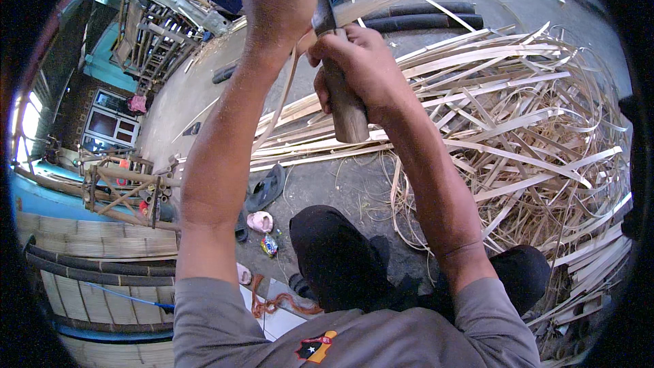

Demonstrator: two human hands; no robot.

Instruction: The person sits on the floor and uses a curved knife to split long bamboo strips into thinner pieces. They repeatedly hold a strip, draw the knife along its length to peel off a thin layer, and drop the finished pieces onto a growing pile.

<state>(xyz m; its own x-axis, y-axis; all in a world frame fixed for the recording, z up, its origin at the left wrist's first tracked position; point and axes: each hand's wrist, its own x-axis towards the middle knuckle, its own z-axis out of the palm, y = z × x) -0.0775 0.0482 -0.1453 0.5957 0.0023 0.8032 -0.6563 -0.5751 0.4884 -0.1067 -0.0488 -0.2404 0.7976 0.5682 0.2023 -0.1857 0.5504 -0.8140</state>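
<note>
My right hand (pixel 364 71) is wrapped round the thick wooden handle of a knife (pixel 349 116). Its dark blade points away from me, close beside my left hand (pixel 278 10), which is closed near the top edge. A long pale bamboo strip (pixel 402 1) runs from between my hands toward the far right, and my left hand grips it beside the blade; its fingertips are partly hidden. From the same spot a thin peeled sliver (pixel 281 105) curls down toward the floor.
A tangled heap of bamboo strips and shavings (pixel 518 157) spreads over the floor at right. Dark bamboo poles (pixel 415 22) lie beyond my hands. Sandals (pixel 266 189) rest near my knees (pixel 334 245). At left are a bamboo frame (pixel 126 191) and stacked bamboo panels (pixel 102 303).
</note>
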